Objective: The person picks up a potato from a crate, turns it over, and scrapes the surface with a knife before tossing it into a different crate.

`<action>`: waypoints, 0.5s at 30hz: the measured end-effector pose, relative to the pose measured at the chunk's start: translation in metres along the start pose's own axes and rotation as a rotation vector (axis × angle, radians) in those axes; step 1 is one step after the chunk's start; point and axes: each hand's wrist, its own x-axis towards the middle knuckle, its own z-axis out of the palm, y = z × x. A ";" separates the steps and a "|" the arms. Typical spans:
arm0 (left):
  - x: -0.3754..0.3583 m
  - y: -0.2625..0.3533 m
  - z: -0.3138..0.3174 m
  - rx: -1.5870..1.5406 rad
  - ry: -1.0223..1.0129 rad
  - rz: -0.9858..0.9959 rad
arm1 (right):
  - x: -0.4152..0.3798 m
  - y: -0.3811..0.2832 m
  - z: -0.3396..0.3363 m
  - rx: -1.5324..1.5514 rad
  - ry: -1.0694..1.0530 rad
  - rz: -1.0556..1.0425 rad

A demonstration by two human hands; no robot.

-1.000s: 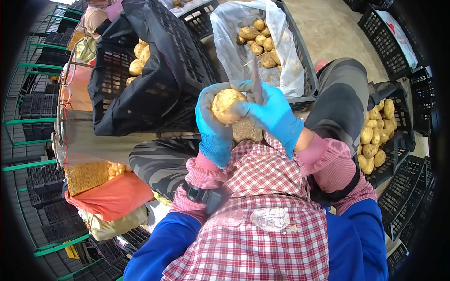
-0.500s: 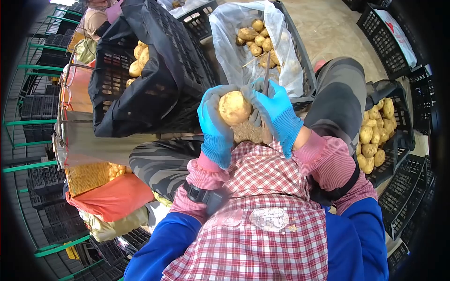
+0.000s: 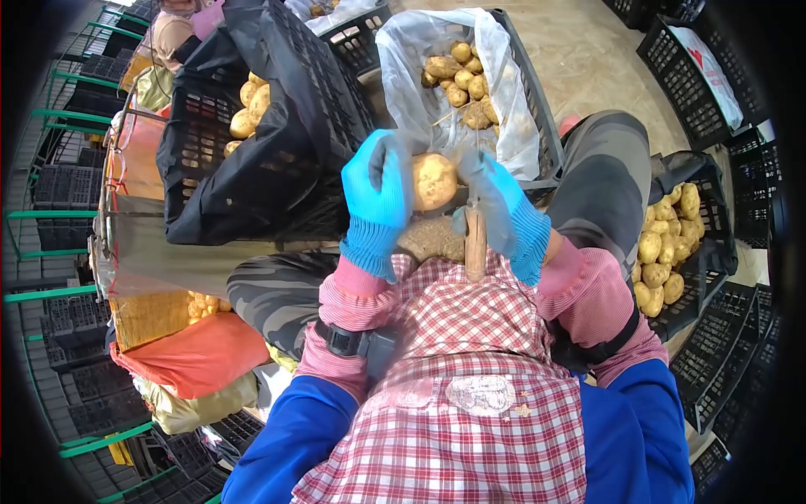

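A round, pale yellow potato (image 3: 435, 182) is up in front of my lap, held in the grey-coated fingers of my left hand (image 3: 375, 189) in a blue work glove. My right hand (image 3: 504, 206), gloved the same way and blurred at the fingers, closes around a knife (image 3: 475, 244). Its wooden handle points down toward my checked apron (image 3: 478, 319), while the thin blade stands nearly edge-on beside the potato. Beyond both hands, a crate lined with white plastic (image 3: 522, 139) holds several dirt-marked potatoes (image 3: 462, 80).
To the left stands a black crate lined with dark cloth (image 3: 277, 181), with potatoes (image 3: 250, 109) inside. Another crate of potatoes (image 3: 667, 244) sits by my right leg. Stacked black crates (image 3: 714, 344) line the right side. Another person (image 3: 175, 34) is at the upper left.
My left hand has moved slightly left and up, turning its back toward me. The potato has shifted right relative to it, and more of the knife's handle shows.
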 end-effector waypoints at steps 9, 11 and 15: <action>-0.010 -0.005 0.009 0.394 -0.072 0.413 | 0.004 0.004 0.002 0.444 -0.111 0.117; -0.007 -0.012 0.020 0.104 0.041 0.300 | 0.008 0.012 -0.001 0.491 -0.117 0.132; 0.001 -0.004 0.025 -0.183 0.171 0.038 | 0.017 0.016 -0.006 0.565 -0.188 0.178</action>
